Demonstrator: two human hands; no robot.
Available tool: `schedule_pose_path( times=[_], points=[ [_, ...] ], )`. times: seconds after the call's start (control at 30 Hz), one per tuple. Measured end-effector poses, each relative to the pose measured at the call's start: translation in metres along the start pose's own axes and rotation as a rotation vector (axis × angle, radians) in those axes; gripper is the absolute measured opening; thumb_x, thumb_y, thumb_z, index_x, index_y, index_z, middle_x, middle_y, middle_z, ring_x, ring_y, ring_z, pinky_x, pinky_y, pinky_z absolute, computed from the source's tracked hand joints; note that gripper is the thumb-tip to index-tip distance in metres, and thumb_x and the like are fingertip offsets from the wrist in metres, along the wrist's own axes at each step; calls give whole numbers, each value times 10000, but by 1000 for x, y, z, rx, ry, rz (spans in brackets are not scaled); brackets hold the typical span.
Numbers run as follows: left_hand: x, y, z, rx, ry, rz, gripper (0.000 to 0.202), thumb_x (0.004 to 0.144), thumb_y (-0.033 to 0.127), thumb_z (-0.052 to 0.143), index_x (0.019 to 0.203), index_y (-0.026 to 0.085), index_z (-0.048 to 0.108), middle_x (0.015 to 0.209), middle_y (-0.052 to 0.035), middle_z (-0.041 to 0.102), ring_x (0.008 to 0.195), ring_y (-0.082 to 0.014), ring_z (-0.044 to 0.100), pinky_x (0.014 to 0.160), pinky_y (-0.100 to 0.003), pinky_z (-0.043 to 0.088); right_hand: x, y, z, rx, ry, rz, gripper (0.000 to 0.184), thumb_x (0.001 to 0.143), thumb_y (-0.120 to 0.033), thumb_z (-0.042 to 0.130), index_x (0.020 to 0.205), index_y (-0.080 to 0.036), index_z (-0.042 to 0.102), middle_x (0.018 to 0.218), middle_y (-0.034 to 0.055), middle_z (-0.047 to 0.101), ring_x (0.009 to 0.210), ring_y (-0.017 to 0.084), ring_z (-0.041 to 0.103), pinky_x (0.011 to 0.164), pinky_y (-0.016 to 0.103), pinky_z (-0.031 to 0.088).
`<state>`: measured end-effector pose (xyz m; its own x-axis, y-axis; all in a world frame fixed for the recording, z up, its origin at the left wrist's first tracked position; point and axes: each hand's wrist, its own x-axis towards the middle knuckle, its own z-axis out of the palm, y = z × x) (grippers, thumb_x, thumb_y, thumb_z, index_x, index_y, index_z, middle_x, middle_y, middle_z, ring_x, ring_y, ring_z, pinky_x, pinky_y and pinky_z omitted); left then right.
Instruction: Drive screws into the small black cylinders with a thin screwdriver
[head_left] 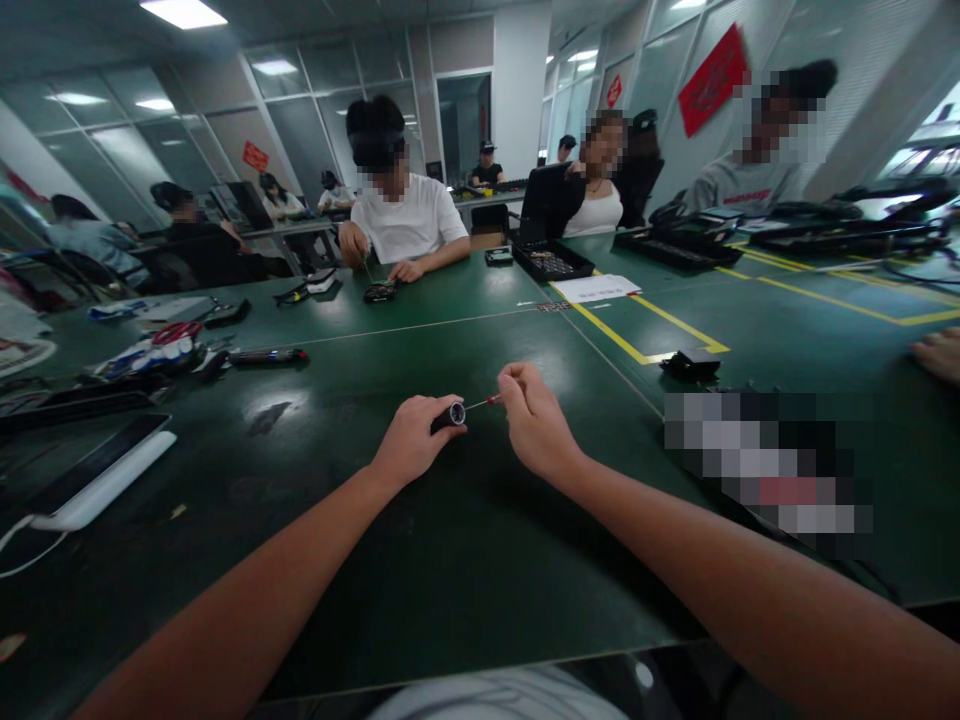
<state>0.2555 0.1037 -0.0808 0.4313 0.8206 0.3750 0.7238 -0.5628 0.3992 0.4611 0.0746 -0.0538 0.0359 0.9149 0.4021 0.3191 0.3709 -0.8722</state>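
Note:
My left hand [411, 437] is closed around a short black flashlight [449, 416], its round silver-rimmed end facing me. The fingers hide much of its body. In my right hand [537, 425] is a small screwdriver [493, 400] with a red handle, pinched between thumb and fingers. Its thin metal shaft points left, and the tip is at or very near the flashlight's side; whether they touch I cannot tell. Both hands are over the green table [450, 560].
A white power bank-like slab [120, 480] with a cable lies at left, near a dark pen-shaped tool [268, 356]. Black parts [690, 365] sit at right. Across the table, a person in white [409, 225] works beside a black parts tray [553, 262].

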Motion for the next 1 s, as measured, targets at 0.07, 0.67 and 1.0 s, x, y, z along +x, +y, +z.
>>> schedule_pose_path(
  times=[0.07, 0.67, 1.0],
  points=[
    [0, 0, -1, -6, 18, -27, 333, 927, 347, 680, 1248, 266, 648, 1120, -32, 707, 999, -245, 623, 901, -400, 484, 2, 3, 1, 63, 5, 13, 149, 973, -375, 445, 979, -239, 507, 825, 5, 616, 746, 176, 576, 724, 346, 430],
    [5, -9, -7, 50, -28, -18, 383, 933, 365, 678, 1294, 251, 621, 1078, -41, 694, 1012, -246, 596, 1004, -464, 435, 22, 37, 6, 463, 120, 356, 308, 860, -525, 612, 839, -218, 602, 720, -5, 591, 640, 146, 548, 631, 314, 483],
    [4, 1, -8, 21, -4, -22, 363, 926, 375, 683, 1259, 238, 640, 1063, -42, 712, 961, -251, 610, 965, -445, 449, 16, 26, 3, 268, 55, 125, 267, 937, -479, 548, 905, -218, 598, 777, 7, 646, 691, 153, 593, 686, 320, 480]
  ],
)
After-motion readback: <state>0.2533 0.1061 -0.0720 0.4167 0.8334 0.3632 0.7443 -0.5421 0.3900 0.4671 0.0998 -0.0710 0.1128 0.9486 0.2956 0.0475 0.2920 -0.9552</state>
